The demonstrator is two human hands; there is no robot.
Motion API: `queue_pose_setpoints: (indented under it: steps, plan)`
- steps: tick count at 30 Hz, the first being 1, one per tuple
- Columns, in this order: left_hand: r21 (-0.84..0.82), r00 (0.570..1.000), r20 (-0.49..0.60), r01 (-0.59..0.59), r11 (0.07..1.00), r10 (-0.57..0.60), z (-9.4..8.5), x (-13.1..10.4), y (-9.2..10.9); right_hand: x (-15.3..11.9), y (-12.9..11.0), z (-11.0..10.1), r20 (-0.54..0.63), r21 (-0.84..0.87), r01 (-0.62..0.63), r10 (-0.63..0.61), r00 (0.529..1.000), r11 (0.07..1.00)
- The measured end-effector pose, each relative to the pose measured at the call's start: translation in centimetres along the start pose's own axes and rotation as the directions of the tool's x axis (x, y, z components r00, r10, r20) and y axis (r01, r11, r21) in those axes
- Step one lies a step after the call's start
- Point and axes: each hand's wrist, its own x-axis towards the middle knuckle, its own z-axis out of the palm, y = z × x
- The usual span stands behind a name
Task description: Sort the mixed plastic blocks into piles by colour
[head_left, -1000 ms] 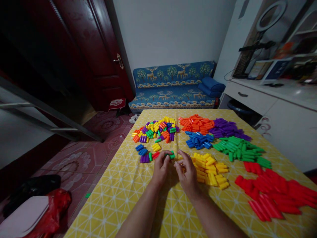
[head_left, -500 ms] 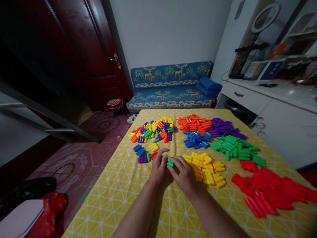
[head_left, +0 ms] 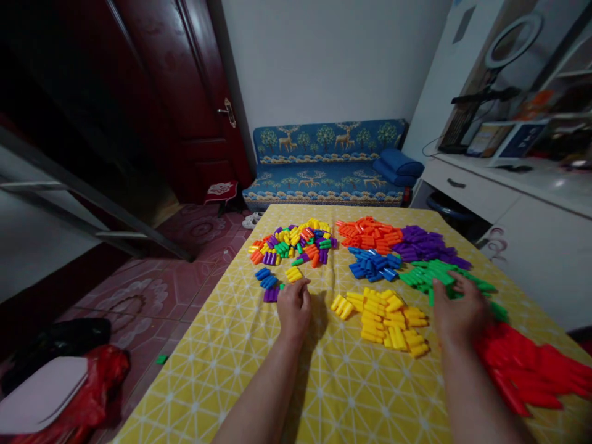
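Yellow patterned cloth (head_left: 324, 376) spreads underneath. One green block (head_left: 444, 277) appears pinched in the right hand (head_left: 464, 308), at the green pile (head_left: 419, 275); that hand has swung over from beside the left hand (head_left: 295, 311), bringing green to green. Red pieces (head_left: 539, 357) lie beside its wrist. Whether the curled left hand, just short of a yellow block (head_left: 293, 274), grips anything, I cannot tell.

A head-worn camera looks down across the table (head_left: 208, 370) at close range, facing its far edge and a sofa (head_left: 324, 179).
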Motion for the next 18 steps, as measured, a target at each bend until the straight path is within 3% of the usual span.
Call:
queue_pose_setpoints:
  steps: [5, 10, 14, 18]
  plan:
    - [0.33, 0.996, -0.091, 0.044, 0.943, -0.015, -0.4, 0.2, 0.0, -0.9, 1.1, 0.5, 0.058, -0.1, 0.011, -0.005, 0.998, 0.995]
    - [0.471, 0.998, -0.015, 0.063, 0.88, -0.064, 0.4, 0.4, -0.9, -1.6, -0.2, 0.8, -0.021, -0.008, 0.119, -0.119, 0.993, 0.993]
    - [0.441, 0.997, -0.013, 0.074, 0.894, -0.076, 0.3, 1.0, -1.8, -2.5, -3.5, 0.2, 0.007, 0.169, 0.259, -0.264, 0.964, 0.951]
    - [0.212, 0.995, -0.099, 0.041, 0.976, -0.02, -0.2, 1.6, -3.0, -4.9, -8.3, -0.5, 0.099, 0.357, 0.335, -0.392, 0.915, 0.872]
